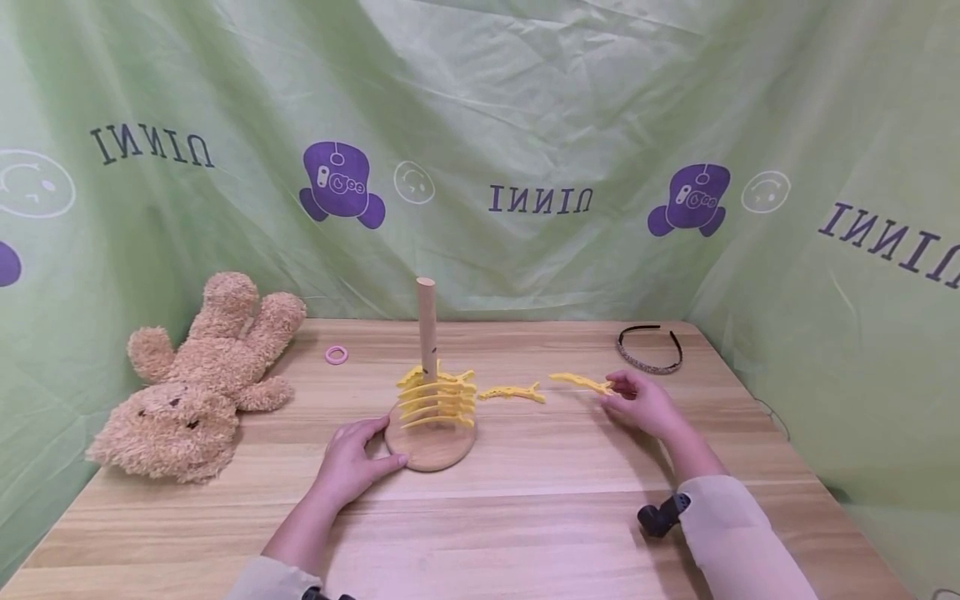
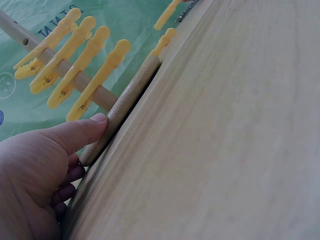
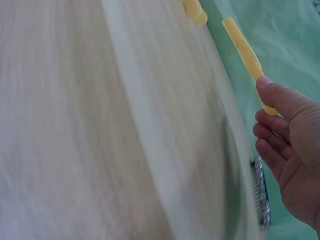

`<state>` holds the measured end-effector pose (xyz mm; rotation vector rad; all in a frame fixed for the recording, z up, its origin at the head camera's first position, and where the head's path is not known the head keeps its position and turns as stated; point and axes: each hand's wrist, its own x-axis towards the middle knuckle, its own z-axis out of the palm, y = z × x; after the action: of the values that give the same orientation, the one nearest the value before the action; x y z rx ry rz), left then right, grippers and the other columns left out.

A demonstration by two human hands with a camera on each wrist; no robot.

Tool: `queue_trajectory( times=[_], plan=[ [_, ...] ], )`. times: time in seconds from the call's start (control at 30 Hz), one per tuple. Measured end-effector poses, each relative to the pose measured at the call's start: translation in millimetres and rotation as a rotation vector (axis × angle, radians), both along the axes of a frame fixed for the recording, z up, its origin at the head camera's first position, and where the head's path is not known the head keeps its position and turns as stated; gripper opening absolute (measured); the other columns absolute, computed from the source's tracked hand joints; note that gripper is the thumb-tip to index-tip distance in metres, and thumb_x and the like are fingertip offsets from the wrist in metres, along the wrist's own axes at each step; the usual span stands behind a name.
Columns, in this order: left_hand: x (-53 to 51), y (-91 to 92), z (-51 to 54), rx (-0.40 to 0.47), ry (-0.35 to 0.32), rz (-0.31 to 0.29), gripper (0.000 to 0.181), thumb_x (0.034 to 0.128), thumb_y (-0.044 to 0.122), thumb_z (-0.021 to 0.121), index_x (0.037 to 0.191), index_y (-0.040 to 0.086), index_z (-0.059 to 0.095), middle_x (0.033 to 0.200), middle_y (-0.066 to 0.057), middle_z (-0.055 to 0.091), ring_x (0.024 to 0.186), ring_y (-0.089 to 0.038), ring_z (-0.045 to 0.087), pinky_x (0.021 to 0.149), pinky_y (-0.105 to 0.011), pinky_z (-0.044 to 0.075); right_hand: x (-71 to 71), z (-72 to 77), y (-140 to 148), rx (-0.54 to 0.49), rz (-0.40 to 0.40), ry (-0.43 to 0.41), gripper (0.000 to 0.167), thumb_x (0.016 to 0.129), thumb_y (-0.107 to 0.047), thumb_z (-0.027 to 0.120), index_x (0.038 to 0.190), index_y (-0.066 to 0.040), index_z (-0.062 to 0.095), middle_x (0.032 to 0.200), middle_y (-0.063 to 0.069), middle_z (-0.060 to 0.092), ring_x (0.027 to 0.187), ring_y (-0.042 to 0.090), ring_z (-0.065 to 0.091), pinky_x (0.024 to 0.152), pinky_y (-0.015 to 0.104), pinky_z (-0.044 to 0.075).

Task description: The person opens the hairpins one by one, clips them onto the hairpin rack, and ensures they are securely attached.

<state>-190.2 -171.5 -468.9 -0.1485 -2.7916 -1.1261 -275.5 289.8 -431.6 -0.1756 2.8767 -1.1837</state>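
Observation:
A wooden stand has a round base (image 1: 431, 454) and an upright post (image 1: 427, 325). Several yellow hair clips (image 1: 438, 400) are clipped one above another on the lower post. My left hand (image 1: 352, 462) holds the base at its left edge; in the left wrist view its thumb (image 2: 90, 131) lies on the rim, its other fingers partly hidden. To the right, my right hand (image 1: 641, 404) pinches one end of another yellow hair clip (image 3: 242, 47), raised off the table with its free end pointing left. Between stand and right hand, one more yellow clip (image 1: 513, 392) lies on the table.
A plush teddy bear (image 1: 217, 358) lies at the left of the wooden table (image 1: 525, 533). Behind the stand, to its left, is a pink ring (image 1: 337, 355). A dark sparkly headband (image 1: 648, 367) rests at the back right. Green printed cloth (image 1: 510, 108) hangs behind and at both sides.

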Motion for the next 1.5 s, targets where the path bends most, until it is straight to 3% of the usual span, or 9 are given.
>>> queue_trajectory(
  times=[0.3,0.53,0.9,1.2,1.5],
  plan=[
    [0.6,-0.5,0.5,0.005,-0.012,0.0,0.072,0.0761,0.037,0.082,0.133,0.0,0.058,0.135,-0.02,0.059,0.131,-0.04,0.044,0.111,-0.056,0.031,6.8,27.6,-37,-0.114,0.087,0.076,0.054,0.09,-0.02,0.071,0.133,0.004,0.052,0.126,0.026,0.061,0.121,0.042,0.057,0.104,0.05,0.048],
    [0.1,-0.4,0.3,0.005,0.005,-0.001,0.071,0.0761,0.035,0.082,0.133,-0.001,0.058,0.135,-0.021,0.06,0.13,-0.041,0.045,0.11,-0.057,0.031,14.4,52.3,-68,-0.094,0.124,0.1,0.053,0.09,-0.027,0.071,0.134,-0.002,0.057,0.123,0.02,0.065,0.12,0.039,0.059,0.099,0.048,0.052],
    [-0.2,-0.6,4.3,-0.003,-0.028,0.003,0.072,0.0769,0.036,0.082,0.134,0.0,0.057,0.136,-0.021,0.058,0.131,-0.04,0.044,0.111,-0.056,0.032,23.8,80.4,-115,-0.07,0.184,0.153,0.047,0.087,-0.034,0.073,0.128,-0.011,0.066,0.124,0.012,0.069,0.116,0.032,0.063,0.09,0.044,0.057],
    [0.0,-0.6,4.6,-0.004,-0.026,0.001,0.072,0.0769,0.036,0.082,0.134,0.0,0.057,0.136,-0.021,0.059,0.131,-0.04,0.044,0.111,-0.056,0.032,21.6,86.3,-150,-0.033,0.265,0.212,0.037,0.088,-0.027,0.074,0.119,-0.007,0.071,0.113,0.014,0.073,0.095,0.024,0.072,0.069,0.029,0.059],
    [0.4,-0.3,1.6,-0.005,-0.022,0.001,0.073,0.0764,0.038,0.082,0.134,0.0,0.057,0.135,-0.02,0.059,0.13,-0.04,0.044,0.111,-0.055,0.033,13.8,80.7,-179,-0.042,0.321,0.171,0.034,0.087,-0.027,0.074,0.116,-0.008,0.073,0.109,0.011,0.075,0.1,0.022,0.071,0.076,0.031,0.06]
  ],
)
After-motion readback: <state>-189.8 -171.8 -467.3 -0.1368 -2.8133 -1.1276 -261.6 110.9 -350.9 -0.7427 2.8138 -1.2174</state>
